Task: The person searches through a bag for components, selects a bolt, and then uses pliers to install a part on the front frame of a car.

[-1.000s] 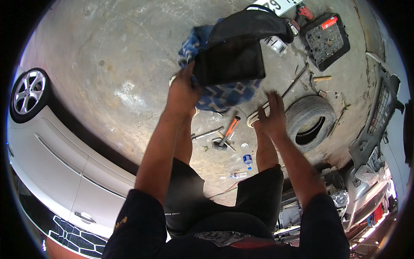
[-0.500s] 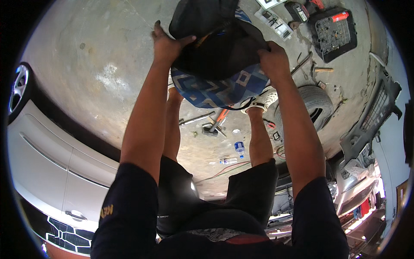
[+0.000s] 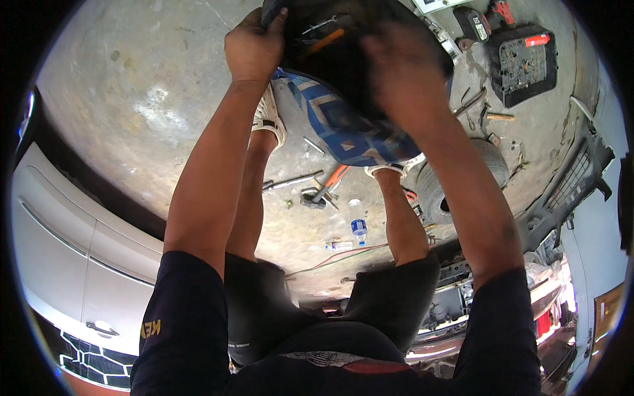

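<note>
Head view: we hold a black bag (image 3: 343, 46) raised above the concrete floor (image 3: 132, 99), our left hand (image 3: 254, 43) clamped on its edge, our blurred right hand (image 3: 403, 66) pressed against it, grip unclear. A blue patterned cloth (image 3: 350, 129) hangs beneath.

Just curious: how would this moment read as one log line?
left hand: grips black bag edge | right hand: on bag, blurred | below: blue patterned cloth, tyre, tools on floor

Person wears dark navy short-sleeved shirt (image 3: 191, 330), small yellow mark on sleeve at lower left; dark shorts (image 3: 389, 303); white sneakers (image 3: 267, 119) at upper centre; forearms bare.
</note>
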The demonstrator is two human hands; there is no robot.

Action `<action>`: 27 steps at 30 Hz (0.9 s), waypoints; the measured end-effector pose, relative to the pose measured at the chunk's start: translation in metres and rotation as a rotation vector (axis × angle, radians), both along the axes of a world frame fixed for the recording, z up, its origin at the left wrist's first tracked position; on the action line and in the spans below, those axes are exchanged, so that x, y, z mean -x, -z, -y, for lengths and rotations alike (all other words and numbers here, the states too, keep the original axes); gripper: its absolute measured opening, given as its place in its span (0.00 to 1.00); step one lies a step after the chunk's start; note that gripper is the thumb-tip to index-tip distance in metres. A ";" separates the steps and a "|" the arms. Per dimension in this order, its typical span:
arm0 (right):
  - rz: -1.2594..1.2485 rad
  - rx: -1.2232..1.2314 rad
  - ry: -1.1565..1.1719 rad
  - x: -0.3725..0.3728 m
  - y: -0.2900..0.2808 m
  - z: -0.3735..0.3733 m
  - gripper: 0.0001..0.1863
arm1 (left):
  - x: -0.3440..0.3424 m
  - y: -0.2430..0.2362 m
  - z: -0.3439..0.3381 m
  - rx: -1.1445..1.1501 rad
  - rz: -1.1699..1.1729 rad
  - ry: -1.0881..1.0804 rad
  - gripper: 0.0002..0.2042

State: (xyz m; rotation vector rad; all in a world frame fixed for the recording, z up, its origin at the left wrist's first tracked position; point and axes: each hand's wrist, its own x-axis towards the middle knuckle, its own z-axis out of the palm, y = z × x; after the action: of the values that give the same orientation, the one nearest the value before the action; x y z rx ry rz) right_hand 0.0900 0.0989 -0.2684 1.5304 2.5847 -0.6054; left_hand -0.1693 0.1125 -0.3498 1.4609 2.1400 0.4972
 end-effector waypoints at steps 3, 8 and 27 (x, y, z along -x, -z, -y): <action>-0.099 0.502 -0.119 0.048 0.088 -0.003 0.23 | 0.003 0.003 -0.004 0.000 -0.063 0.010 0.19; -0.011 0.589 0.158 0.055 0.217 0.002 0.22 | 0.015 0.015 0.009 -0.058 -0.067 0.041 0.19; -0.055 0.588 0.002 0.038 0.283 0.033 0.33 | -0.008 0.057 0.049 -0.318 -0.290 -0.134 0.15</action>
State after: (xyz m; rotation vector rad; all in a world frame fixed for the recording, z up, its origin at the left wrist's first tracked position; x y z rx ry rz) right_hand 0.0524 0.0660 -0.5516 1.3205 2.1430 -1.2773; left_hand -0.1611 0.0634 -0.4068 1.6493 2.4877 0.7420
